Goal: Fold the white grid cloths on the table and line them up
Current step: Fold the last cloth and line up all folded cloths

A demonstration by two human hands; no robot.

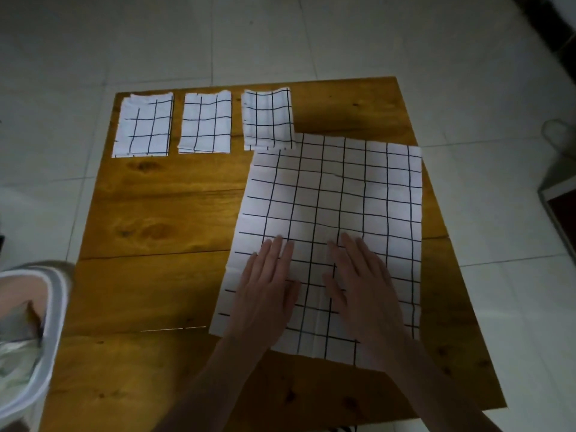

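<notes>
A large white grid cloth (pixel 339 194) lies spread flat on the right half of the wooden table (pixel 162 213). My left hand (pixel 265 291) and my right hand (pixel 364 285) both press flat on its near part, fingers straight, side by side. Three folded grid cloths sit in a row along the far edge: the left one (pixel 145 126), the middle one (pixel 205 123) and the right one (pixel 268 120). The spread cloth's far left corner touches the right folded cloth.
A white plastic basket (pixel 28 332) holding pale fabric stands at the table's near left corner. Pale floor tiles surround the table. A dark object (pixel 561 210) stands on the floor at the right.
</notes>
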